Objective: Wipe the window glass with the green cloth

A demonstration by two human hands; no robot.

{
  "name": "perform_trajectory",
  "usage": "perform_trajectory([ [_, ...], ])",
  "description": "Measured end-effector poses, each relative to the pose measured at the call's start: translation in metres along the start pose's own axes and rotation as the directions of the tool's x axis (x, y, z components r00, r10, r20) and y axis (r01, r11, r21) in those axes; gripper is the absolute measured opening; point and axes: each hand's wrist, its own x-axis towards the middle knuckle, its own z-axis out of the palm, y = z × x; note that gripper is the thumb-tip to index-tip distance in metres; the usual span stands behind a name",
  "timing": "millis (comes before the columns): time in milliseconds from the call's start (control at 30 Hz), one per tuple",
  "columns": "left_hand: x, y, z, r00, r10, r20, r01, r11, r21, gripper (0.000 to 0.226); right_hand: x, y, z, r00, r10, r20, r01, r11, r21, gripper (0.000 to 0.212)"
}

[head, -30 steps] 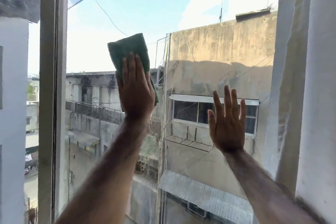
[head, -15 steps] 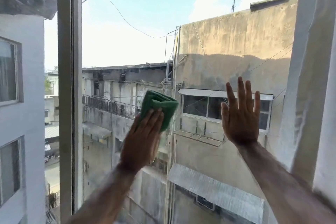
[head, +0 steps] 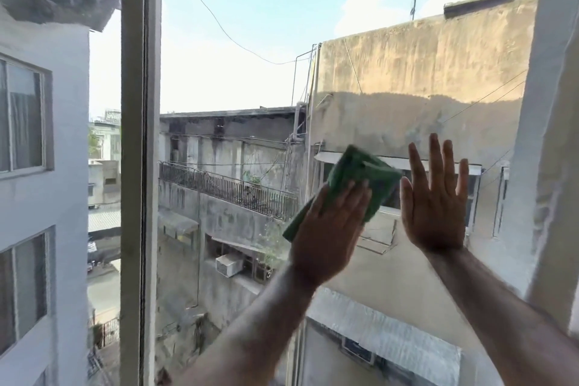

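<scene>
The window glass (head: 238, 78) fills the middle of the view, with buildings and sky behind it. My left hand (head: 329, 229) lies flat on the pane, tilted to the upper right, and presses the folded green cloth (head: 360, 172) against the glass. The cloth sticks out above and to the left of the fingers. My right hand (head: 434, 197) rests flat on the glass just right of the cloth, fingers spread and pointing up, holding nothing. The thumb nearly touches the cloth's right edge.
A pale vertical window frame post (head: 141, 166) bounds the pane on the left. A white wall or reveal (head: 551, 135) stands close on the right. Beyond the glass are a tan concrete building (head: 423, 72) and a railed balcony (head: 228, 188).
My left hand has swept the cloth down from high on the pane and then to the right, ending beside my right hand. The right hand has stayed flat on the glass.
</scene>
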Motion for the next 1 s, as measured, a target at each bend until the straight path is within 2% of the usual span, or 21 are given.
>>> perform_trajectory([
  [67,-0.056,-0.001,0.008,0.993,0.060,0.106,-0.064,0.997,0.031,0.062,-0.001,-0.002,0.000,1.000,-0.002,-0.014,0.002,1.000,-0.003,0.058],
  [167,-0.117,-0.035,0.000,0.990,0.008,0.140,-0.017,0.998,0.060,0.061,0.000,-0.002,0.000,1.000,0.009,-0.012,-0.009,1.000,0.004,0.058],
  [233,-0.138,-0.073,-0.016,0.989,-0.073,0.127,0.066,0.996,0.059,0.059,-0.001,-0.002,0.000,1.000,0.009,-0.001,-0.009,1.000,0.003,0.058],
  [300,-0.129,-0.116,-0.030,0.966,-0.247,0.080,0.244,0.969,0.038,0.058,-0.002,-0.002,0.002,1.000,0.009,0.007,-0.009,1.000,0.011,0.058],
  [367,-0.092,-0.149,-0.041,0.893,-0.450,-0.010,0.451,0.893,0.016,0.061,-0.001,0.000,0.004,1.000,0.011,0.014,-0.011,1.000,0.013,0.058],
  [433,-0.039,-0.167,-0.047,0.795,-0.595,-0.119,0.599,0.801,-0.008,0.061,-0.002,0.000,0.005,1.000,0.017,0.011,-0.017,1.000,0.009,0.058],
  [500,0.021,-0.167,-0.048,0.693,-0.694,-0.196,0.698,0.714,-0.054,0.060,-0.002,0.000,0.006,1.000,0.015,0.001,-0.015,1.000,0.005,0.058],
  [533,0.049,-0.160,-0.048,0.659,-0.723,-0.206,0.727,0.683,-0.067,0.059,-0.002,0.000,0.006,1.000,0.014,-0.003,-0.014,1.000,0.002,0.059],
  [567,0.073,-0.146,-0.046,0.655,-0.727,-0.207,0.732,0.679,-0.066,0.059,-0.002,0.001,0.007,1.000,0.014,-0.004,-0.014,1.000,-0.003,0.059],
  [600,0.091,-0.129,-0.042,0.689,-0.694,-0.208,0.699,0.713,-0.061,0.058,-0.002,0.002,0.007,1.000,0.013,-0.001,-0.013,1.000,-0.006,0.059],
  [633,0.103,-0.108,-0.036,0.753,-0.623,-0.211,0.627,0.777,-0.055,0.057,-0.003,0.002,0.006,1.000,0.011,0.000,-0.011,1.000,-0.006,0.059],
  [700,0.106,-0.063,-0.019,0.888,-0.415,-0.196,0.414,0.909,-0.050,0.055,-0.003,0.002,0.006,1.000,0.001,0.002,-0.001,1.000,-0.013,0.059],
  [767,0.081,-0.027,-0.004,0.967,-0.218,-0.131,0.213,0.976,-0.057,0.056,-0.001,0.003,0.006,1.000,0.001,0.003,-0.001,1.000,-0.016,0.059],
  [833,0.034,-0.009,0.004,0.997,-0.075,-0.034,0.074,0.997,-0.035,0.059,-0.001,0.002,0.005,1.000,0.006,0.000,-0.006,1.000,-0.010,0.059],
  [900,-0.023,-0.010,0.005,0.997,0.008,0.072,-0.007,1.000,-0.010,0.062,-0.001,0.001,0.004,1.000,0.009,0.000,-0.009,1.000,-0.015,0.059],
  [933,-0.051,-0.019,0.002,0.995,0.008,0.099,-0.008,1.000,-0.004,0.062,0.000,0.001,0.003,1.000,0.012,0.000,-0.012,1.000,-0.013,0.059],
  [1000,-0.090,-0.054,-0.010,0.993,-0.088,0.082,0.089,0.996,-0.011,0.058,0.000,-0.001,0.002,1.000,0.022,0.007,-0.022,1.000,-0.002,0.058],
])
